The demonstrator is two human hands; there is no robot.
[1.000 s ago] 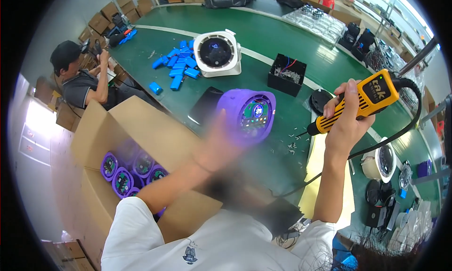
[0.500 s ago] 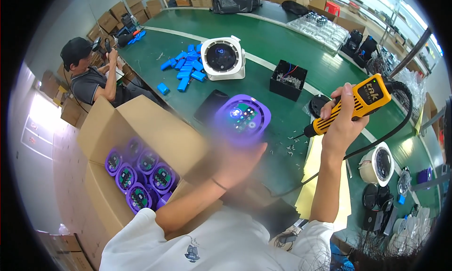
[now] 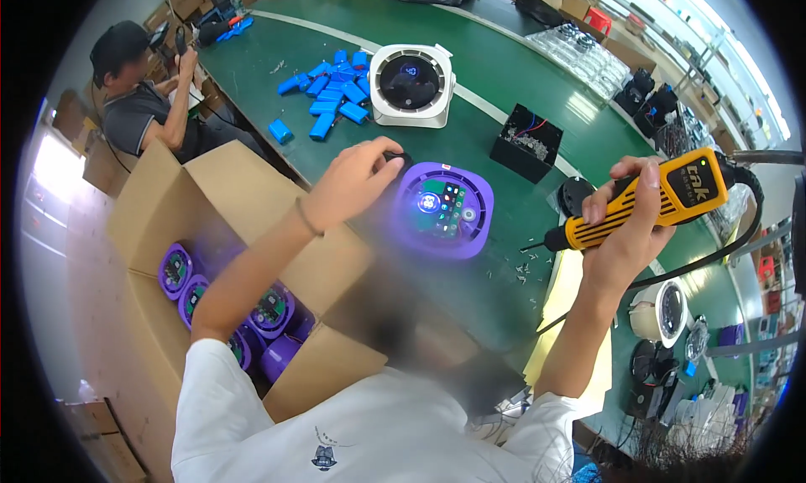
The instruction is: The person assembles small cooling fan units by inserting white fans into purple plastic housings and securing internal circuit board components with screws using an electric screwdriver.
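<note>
One purple rounded-square housing (image 3: 442,210), circuit board exposed, left hand (image 3: 357,181) gripping its edge.

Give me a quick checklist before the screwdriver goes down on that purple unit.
1. Purple unit flat on the green table, open side up: ok.
2. Left hand steadying the unit at its upper left edge: ok.
3. Right hand gripping the yellow screwdriver: ok.
4. Bit lined up over a screw hole: not ok, the tip is off to the unit's right, above the table.
5. Screw loaded on the bit: cannot tell, too small.
6. Loose screws within reach on the table: ok.
</note>
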